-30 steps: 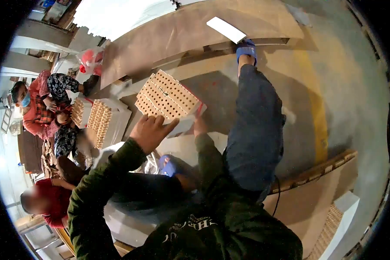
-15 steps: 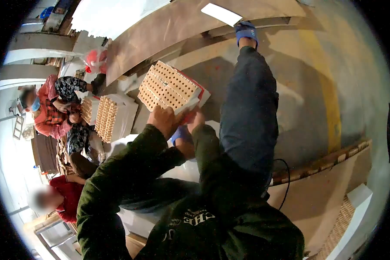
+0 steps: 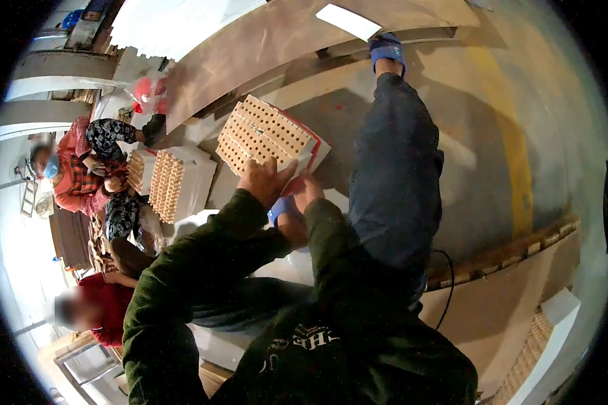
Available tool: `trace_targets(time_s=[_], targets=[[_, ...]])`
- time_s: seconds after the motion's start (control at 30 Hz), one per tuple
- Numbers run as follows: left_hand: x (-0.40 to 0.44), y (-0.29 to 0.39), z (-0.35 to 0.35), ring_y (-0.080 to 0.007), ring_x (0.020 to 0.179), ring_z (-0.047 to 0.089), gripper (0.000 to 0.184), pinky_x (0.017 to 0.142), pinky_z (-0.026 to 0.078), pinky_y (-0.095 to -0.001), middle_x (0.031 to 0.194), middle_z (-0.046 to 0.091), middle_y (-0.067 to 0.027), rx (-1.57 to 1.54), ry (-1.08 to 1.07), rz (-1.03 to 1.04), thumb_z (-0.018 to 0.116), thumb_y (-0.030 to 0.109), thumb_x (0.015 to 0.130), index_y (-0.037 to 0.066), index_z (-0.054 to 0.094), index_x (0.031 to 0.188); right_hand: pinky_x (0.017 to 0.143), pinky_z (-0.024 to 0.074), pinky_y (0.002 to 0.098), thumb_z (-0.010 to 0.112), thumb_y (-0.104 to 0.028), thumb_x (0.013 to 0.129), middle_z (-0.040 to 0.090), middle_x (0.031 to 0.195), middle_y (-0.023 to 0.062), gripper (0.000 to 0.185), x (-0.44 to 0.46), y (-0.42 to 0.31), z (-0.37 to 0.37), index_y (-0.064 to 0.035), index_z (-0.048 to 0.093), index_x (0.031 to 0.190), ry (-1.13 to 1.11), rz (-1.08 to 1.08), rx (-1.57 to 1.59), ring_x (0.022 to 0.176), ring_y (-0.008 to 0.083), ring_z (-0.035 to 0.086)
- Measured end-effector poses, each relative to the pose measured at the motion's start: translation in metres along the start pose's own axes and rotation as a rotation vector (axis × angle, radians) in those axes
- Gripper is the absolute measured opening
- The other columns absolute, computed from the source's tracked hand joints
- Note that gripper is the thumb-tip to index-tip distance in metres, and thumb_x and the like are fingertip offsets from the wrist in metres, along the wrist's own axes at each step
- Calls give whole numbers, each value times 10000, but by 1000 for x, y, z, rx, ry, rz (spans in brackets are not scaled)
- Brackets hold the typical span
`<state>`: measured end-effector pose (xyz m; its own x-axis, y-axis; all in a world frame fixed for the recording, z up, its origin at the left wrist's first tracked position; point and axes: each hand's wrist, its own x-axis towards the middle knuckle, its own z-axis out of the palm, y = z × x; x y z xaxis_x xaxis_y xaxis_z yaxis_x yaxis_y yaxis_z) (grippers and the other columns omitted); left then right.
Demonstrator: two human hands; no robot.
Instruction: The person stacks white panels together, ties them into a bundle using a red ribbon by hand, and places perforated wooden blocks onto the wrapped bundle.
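A tan board stack (image 3: 263, 137) dotted with rows of round holes lies tilted in front of me, with red and white layers along its right edge. My left hand (image 3: 267, 181) rests at its near edge, the thumb and a finger spread apart on the surface. Close on the right, my right hand (image 3: 309, 192) is closed at the near right corner, pinching a red sheet (image 3: 294, 185) that sticks out between the hands. Its fingertips are partly hidden. What supports the stack from below is hidden.
White boxes with tan toothed faces (image 3: 167, 185) stand to the left, near a seated person (image 3: 78, 172) and another in red (image 3: 111, 307). A long brown board (image 3: 250, 57) crosses the top, carrying a white strip (image 3: 348, 22). My outstretched leg (image 3: 395, 162) lies right of the stack.
My left hand has spread its thumb and finger wider on the board. My right hand has shifted slightly down. The stack has barely moved, and my leg has shifted slightly right.
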<state>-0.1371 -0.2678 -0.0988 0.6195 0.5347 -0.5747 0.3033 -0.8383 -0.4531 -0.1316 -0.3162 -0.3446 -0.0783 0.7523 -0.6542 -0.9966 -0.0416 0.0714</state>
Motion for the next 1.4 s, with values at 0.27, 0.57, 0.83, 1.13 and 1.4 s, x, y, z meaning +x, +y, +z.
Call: trace_targets(time_s=[0.27, 0.57, 0.83, 1.13, 1.4], targets=[[13, -1, -28, -182, 585, 597, 502, 510, 402, -334, 670, 593, -46, -18, -142, -32, 403, 224, 875, 274, 263, 1355, 895, 398, 382, 507, -363, 862, 493, 1207, 91, 503, -25, -21, 26, -75, 405, 1261, -356, -57, -45, 1095, 244, 459], [1, 12, -8, -208, 663, 622, 536, 582, 458, -367, 770, 624, -95, -77, -167, -90, 378, 218, 884, 299, 190, 1380, 889, 393, 383, 569, -372, 822, 503, 1203, 80, 538, -2, -3, 1, -76, 426, 1248, -321, -63, 115, 1104, 244, 457], [-1, 3, -14, -224, 638, 634, 581, 553, 485, -372, 745, 629, -95, -154, -251, -72, 384, 198, 875, 320, 138, 1387, 916, 378, 380, 558, -378, 829, 500, 1204, 84, 548, -30, -24, 23, -64, 417, 1255, -415, -1, -14, 1114, 248, 452], [22, 6, 5, -244, 654, 641, 546, 535, 491, -375, 758, 636, -109, -275, -244, -44, 371, 261, 888, 291, 141, 1382, 879, 386, 395, 526, -361, 850, 540, 1094, 55, 441, -29, -18, 25, -87, 465, 1189, -90, -127, -9, 987, 206, 494], [10, 8, 24, -230, 650, 646, 635, 529, 523, -362, 824, 650, -103, -245, -296, -68, 398, 312, 879, 370, 20, 1386, 808, 418, 378, 523, -324, 844, 543, 1018, 55, 397, -14, -51, 28, -86, 474, 1158, 0, -98, -323, 918, 188, 509]])
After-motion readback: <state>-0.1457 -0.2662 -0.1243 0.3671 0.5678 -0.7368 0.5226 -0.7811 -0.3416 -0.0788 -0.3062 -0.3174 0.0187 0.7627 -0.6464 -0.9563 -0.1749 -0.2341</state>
